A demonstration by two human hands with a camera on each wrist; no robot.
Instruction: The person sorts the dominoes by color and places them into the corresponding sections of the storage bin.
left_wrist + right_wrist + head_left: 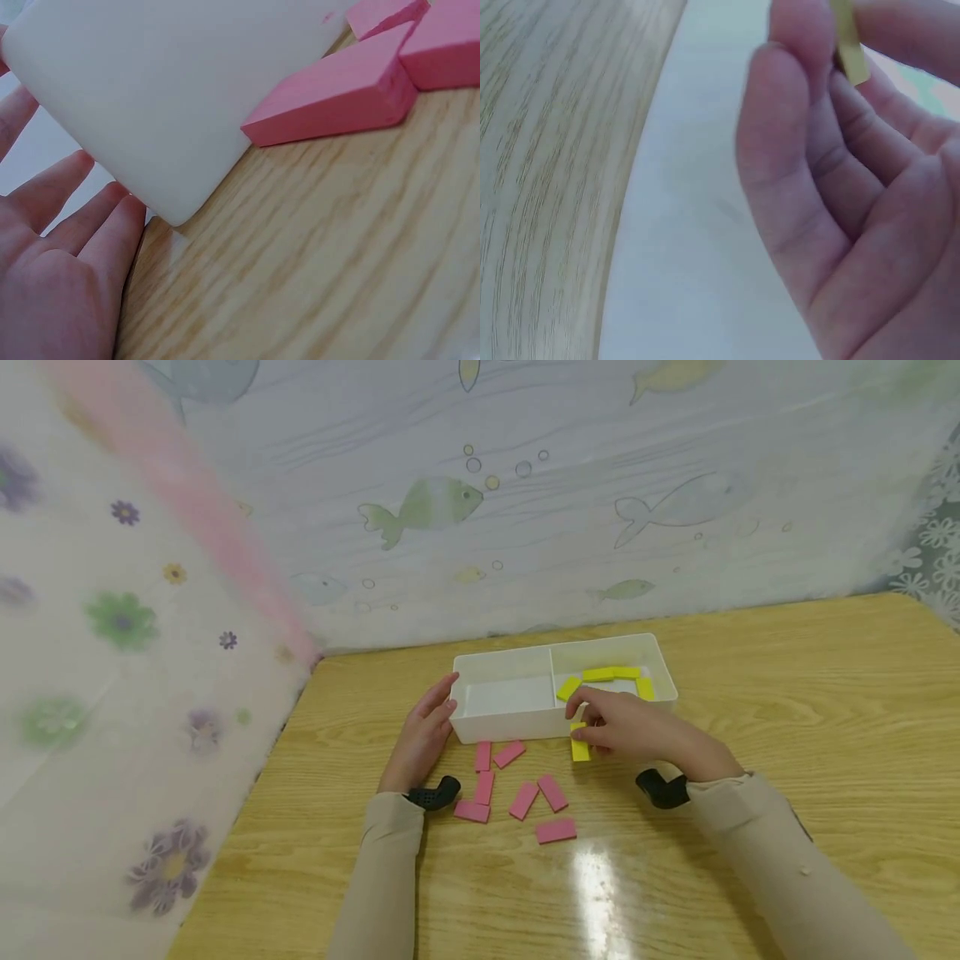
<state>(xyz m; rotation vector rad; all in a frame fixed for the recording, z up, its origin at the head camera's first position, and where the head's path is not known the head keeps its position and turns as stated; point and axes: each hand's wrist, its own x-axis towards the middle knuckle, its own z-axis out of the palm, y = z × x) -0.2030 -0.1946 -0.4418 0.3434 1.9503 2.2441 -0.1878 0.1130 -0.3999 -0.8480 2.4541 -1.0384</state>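
Observation:
A white two-compartment box [525, 724] stands on the wooden table. Its left compartment is bare; several yellow blocks [611, 674] lie in the right one. My left hand [427, 722] lies with straight fingers against the box's left end; the left wrist view shows that left hand [60, 247] flat beside the box's rounded corner [150, 97]. My right hand [618, 725] is at the box's front wall and pinches a yellow block [580, 748]. In the right wrist view, the right hand [832, 187] pinches the yellow block [849, 45] between thumb and fingers. Several pink blocks [523, 799] lie scattered in front of the box.
The wooden table [787, 693] stretches right of the box. A fish-patterned curtain [525, 510] hangs behind it and a flowered curtain [120, 693] on the left. Pink blocks [337, 94] lie close to the box's front wall. Light glares on the table [596, 877] near me.

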